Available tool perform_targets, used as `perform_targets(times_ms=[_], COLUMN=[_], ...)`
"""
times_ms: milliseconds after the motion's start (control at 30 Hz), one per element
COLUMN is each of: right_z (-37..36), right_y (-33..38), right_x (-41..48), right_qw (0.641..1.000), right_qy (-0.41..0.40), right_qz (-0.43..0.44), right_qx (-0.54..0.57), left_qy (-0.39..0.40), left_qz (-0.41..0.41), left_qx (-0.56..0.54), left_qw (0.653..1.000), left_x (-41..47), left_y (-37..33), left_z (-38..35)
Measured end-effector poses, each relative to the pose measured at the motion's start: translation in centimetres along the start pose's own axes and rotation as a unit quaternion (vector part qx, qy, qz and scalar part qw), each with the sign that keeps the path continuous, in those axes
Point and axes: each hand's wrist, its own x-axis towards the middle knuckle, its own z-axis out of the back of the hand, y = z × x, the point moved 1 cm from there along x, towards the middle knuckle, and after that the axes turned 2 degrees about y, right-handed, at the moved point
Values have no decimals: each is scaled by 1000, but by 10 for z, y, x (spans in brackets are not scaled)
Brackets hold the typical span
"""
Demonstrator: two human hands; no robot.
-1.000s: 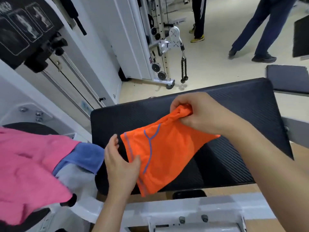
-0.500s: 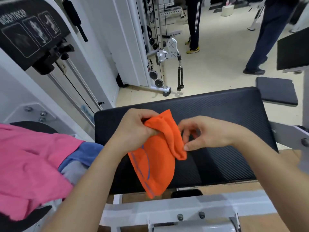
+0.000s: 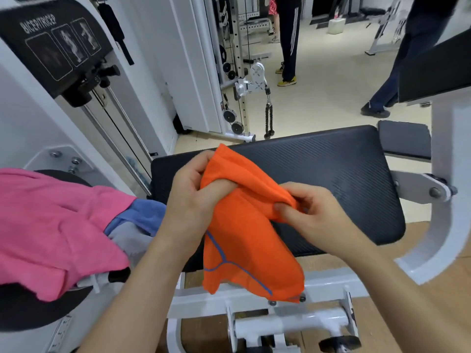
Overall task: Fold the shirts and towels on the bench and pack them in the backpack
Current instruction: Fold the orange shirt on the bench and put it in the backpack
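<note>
An orange shirt point(image 3: 244, 240) with thin blue seams hangs bunched in the air in front of the black padded bench point(image 3: 331, 179). My left hand point(image 3: 193, 197) grips its upper left part, fingers wrapped into the cloth. At the shirt's upper right edge, my right hand point(image 3: 313, 212) pinches the fabric between thumb and fingers. The lower part of the shirt drapes below the bench's front edge. A pink towel point(image 3: 51, 225), a blue cloth point(image 3: 142, 215) and a grey garment point(image 3: 130, 238) lie heaped at the left. No backpack is in view.
A white weight machine with a black label panel point(image 3: 56, 44) stands at the left. The bench's white metal frame point(image 3: 446, 200) rises on the right and crosses below. Behind, a cable machine point(image 3: 254, 80) and two standing people, one in striped trousers point(image 3: 289, 42).
My left hand has moved up to the shirt's top and my right hand took a new pinch on its edge. The shirt went from spread to bunched and hanging.
</note>
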Motion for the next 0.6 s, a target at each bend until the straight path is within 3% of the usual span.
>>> perform_targets(times_ms=[67, 200, 367, 600], right_z=[15, 53, 80, 66], right_y=[1, 19, 41, -52], right_x=[-13, -34, -13, 99], right_qw=[1000, 998, 997, 977], right_qy=[-19, -48, 6, -28], right_qz=[-12, -38, -74, -205], right_qx=[-19, 19, 38, -58], left_qy=[-16, 12, 34, 1], left_qz=[15, 20, 8, 141], left_qx=[-44, -25, -18, 143], left_qw=[999, 999, 999, 980], left_x=[-10, -31, -24, 79], left_y=[2, 8, 16, 106], left_z=[5, 14, 17, 31])
